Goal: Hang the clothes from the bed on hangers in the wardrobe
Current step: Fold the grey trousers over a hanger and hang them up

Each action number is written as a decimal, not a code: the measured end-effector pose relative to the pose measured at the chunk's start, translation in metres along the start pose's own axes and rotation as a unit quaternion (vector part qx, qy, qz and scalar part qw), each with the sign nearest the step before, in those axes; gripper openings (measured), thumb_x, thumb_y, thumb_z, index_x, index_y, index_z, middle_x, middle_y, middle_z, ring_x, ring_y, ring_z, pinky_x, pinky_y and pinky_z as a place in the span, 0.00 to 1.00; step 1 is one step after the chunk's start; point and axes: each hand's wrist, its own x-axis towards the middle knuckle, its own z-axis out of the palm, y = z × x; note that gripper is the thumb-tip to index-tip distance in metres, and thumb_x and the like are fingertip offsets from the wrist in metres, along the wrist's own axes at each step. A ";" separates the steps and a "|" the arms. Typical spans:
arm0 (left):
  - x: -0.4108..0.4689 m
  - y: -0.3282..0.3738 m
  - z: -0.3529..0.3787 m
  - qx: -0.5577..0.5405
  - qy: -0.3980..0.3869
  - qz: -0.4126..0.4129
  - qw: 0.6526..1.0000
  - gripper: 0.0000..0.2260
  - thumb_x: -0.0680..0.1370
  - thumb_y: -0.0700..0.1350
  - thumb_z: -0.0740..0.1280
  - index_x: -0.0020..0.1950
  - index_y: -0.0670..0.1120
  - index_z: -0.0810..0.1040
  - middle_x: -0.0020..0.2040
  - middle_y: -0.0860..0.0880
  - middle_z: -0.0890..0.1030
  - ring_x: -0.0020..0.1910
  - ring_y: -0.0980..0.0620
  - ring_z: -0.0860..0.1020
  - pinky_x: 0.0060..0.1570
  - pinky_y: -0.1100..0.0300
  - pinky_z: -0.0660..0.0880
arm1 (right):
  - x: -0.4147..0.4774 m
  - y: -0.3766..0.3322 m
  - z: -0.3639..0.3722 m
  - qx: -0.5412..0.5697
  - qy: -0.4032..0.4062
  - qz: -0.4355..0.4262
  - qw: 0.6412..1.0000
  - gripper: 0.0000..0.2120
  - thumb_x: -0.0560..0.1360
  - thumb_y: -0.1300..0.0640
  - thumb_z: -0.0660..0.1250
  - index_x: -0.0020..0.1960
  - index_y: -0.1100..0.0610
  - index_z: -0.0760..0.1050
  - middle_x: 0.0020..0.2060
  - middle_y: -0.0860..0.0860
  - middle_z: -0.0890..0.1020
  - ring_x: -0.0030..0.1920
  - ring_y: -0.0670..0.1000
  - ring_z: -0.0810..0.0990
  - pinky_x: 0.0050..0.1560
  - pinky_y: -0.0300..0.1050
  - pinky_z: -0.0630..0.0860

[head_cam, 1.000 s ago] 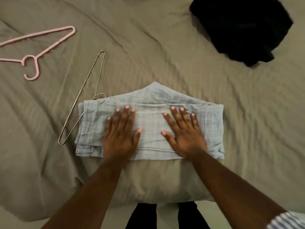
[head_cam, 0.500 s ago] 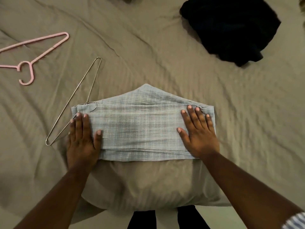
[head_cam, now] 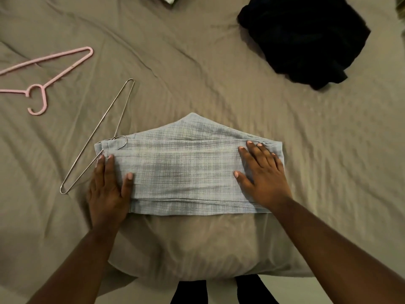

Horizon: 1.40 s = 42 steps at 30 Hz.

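Pale blue, folded: pressing trousers [head_cam: 186,170] flat at the near edge of the bed [head_cam: 197,73]
Hold left hand [head_cam: 107,189] and right hand [head_cam: 263,178] flat, fingers straight, gripping nothing, one on each end of the fold; press evenly to hold layers square; mind the wire hanger [head_cam: 96,130], hook resting on the far-left corner of the cloth; slide its bar through before lifting; leave pink hanger [head_cam: 65,71] and black clothes [head_cam: 306,38] toward the far corners.
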 end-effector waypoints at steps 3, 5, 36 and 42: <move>-0.003 0.004 -0.003 -0.051 0.011 -0.030 0.998 0.33 0.79 0.67 0.56 0.80 0.52 0.59 0.81 0.49 0.60 0.79 0.48 0.59 0.76 0.45 0.58 | 0.014 0.011 -0.017 -0.033 0.005 0.001 0.999 0.31 0.74 0.34 0.59 0.76 0.42 0.65 0.77 0.43 0.65 0.76 0.52 0.63 0.71 0.62 0.59; -0.003 0.005 -0.003 -0.068 0.011 -0.056 0.996 0.35 0.77 0.68 0.58 0.79 0.53 0.59 0.80 0.51 0.61 0.79 0.49 0.59 0.77 0.46 0.57 | 0.020 0.016 -0.022 -0.034 -0.014 0.009 0.999 0.31 0.73 0.33 0.60 0.75 0.41 0.66 0.77 0.44 0.65 0.76 0.52 0.62 0.70 0.65 0.59; 0.088 -0.055 -0.073 -0.115 0.087 -0.049 0.988 0.14 0.82 0.41 0.57 0.62 0.46 0.79 0.47 0.50 0.84 0.47 0.51 0.82 0.50 0.62 0.74 | -0.002 -0.218 0.024 0.049 -0.116 -0.122 0.985 0.40 0.77 0.44 0.64 0.82 0.44 0.46 0.82 0.50 0.44 0.82 0.55 0.42 0.78 0.67 0.42; 0.067 -0.052 -0.092 -0.239 0.106 -0.129 0.957 0.11 0.85 0.43 0.58 0.60 0.49 0.80 0.41 0.52 0.82 0.38 0.60 0.78 0.44 0.57 0.76 | 0.001 -0.219 0.022 0.069 -0.118 -0.115 0.984 0.40 0.76 0.42 0.63 0.82 0.43 0.47 0.82 0.49 0.47 0.82 0.53 0.44 0.78 0.66 0.44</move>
